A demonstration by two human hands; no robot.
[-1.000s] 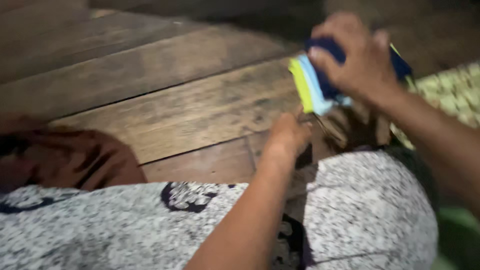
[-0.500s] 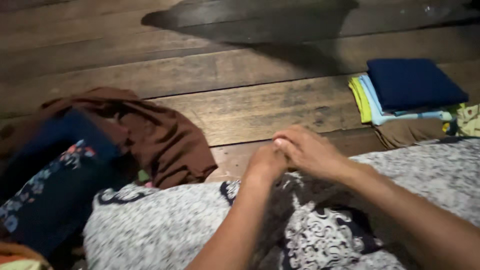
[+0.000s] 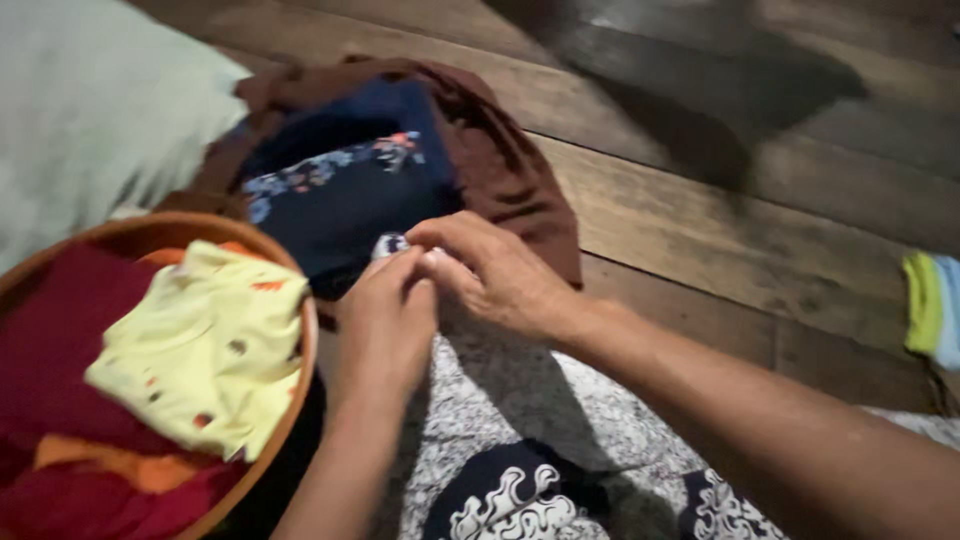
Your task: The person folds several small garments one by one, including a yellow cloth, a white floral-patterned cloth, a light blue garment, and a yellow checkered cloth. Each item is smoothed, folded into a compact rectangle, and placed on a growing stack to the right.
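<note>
Left hand (image 3: 385, 315) and right hand (image 3: 490, 270) meeting, fingers closed, pinching the edge of a grey speckled cloth (image 3: 520, 400) lying across the lap. Brown garment (image 3: 510, 170) and dark floral garment (image 3: 340, 195) lying just beyond on the wooden floor (image 3: 720, 230); basket (image 3: 300, 340) holding a yellow cloth (image 3: 200, 350) sitting at left.

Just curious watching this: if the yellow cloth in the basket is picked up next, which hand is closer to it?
Probably the left hand: it lies right beside the basket's rim, near the yellow cloth. The right hand sits farther away and would have to cross over the left; both pinch the grey patterned cloth.
</note>
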